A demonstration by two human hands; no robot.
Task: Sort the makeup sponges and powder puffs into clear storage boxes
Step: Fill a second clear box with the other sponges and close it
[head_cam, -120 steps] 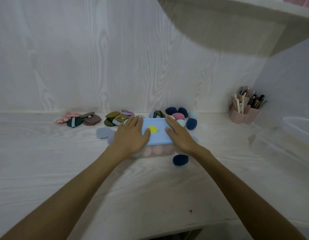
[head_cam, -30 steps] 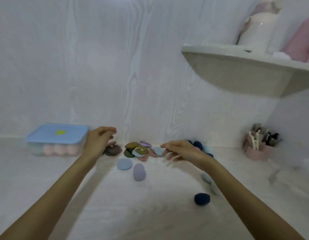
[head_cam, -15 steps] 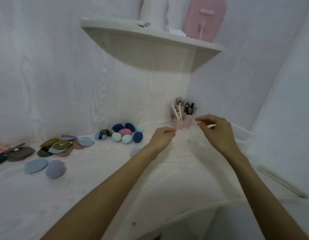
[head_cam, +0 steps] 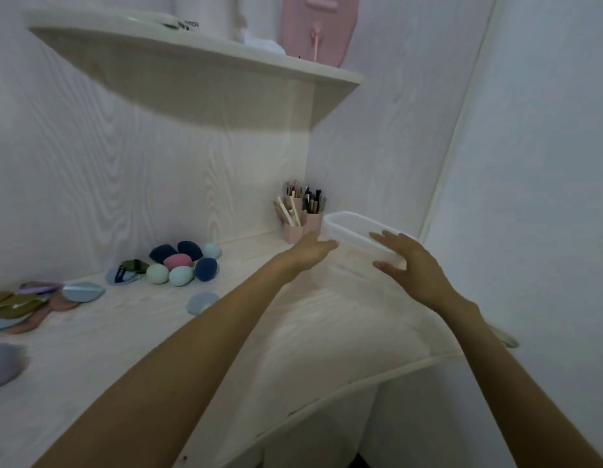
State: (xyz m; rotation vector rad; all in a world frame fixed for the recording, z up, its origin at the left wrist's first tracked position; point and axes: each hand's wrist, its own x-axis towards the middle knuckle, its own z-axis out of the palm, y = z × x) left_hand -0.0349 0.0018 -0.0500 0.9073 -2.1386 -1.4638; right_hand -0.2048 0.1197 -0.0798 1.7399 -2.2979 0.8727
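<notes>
A clear storage box (head_cam: pixel 347 228) without a lid stands at the right end of the desk, near the corner. My left hand (head_cam: pixel 310 251) reaches with straight fingers to its left side and seems to touch it. My right hand (head_cam: pixel 408 261) hovers spread over its near right end, holding nothing. A cluster of egg-shaped makeup sponges (head_cam: pixel 182 261) in navy, pink and mint lies by the back wall. Flat powder puffs (head_cam: pixel 26 305) in olive, blue and pink are piled at the far left. One pale blue puff (head_cam: pixel 202 302) lies alone mid-desk.
A pink holder (head_cam: pixel 298 224) full of brushes and pens stands just left of the clear box. A wall shelf (head_cam: pixel 192 69) overhangs the desk, carrying a pink item. A lilac puff (head_cam: pixel 2 363) lies at the left edge. The desk's curved front edge (head_cam: pixel 361 380) runs below my arms.
Both hands have moved forward and right to the clear box, and their curled fingers have straightened. My view has swung right, away from the lidded blue box.
</notes>
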